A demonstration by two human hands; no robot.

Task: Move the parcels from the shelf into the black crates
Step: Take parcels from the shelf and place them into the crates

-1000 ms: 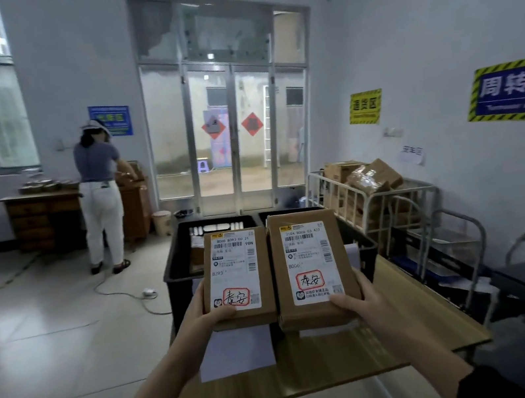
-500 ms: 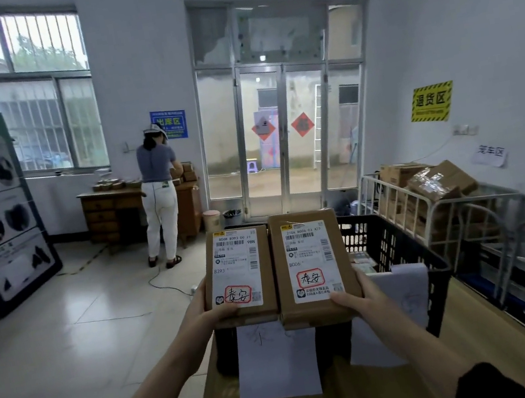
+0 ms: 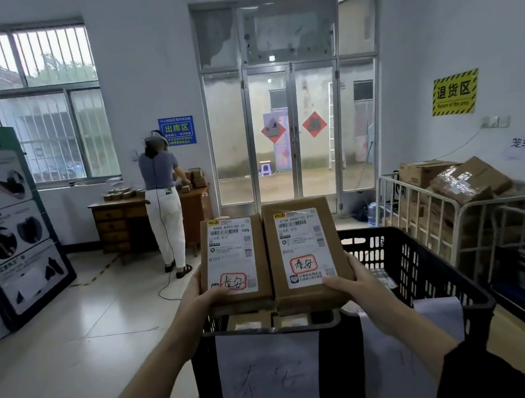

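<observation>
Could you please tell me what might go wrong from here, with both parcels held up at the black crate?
1. The left hand and right hand each grip only the near end of a parcel, so the left parcel or right parcel could tip and slip.
2. Boxes already lie in the black crate just below; a drop could land crooked on them.

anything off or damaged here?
Mostly no. The left hand and right hand hold the left parcel and right parcel side by side, labels up, over the black crate. Only oddity: a crumpled, tape-wrapped carton lies tilted atop the pile in the wire cage.
</observation>
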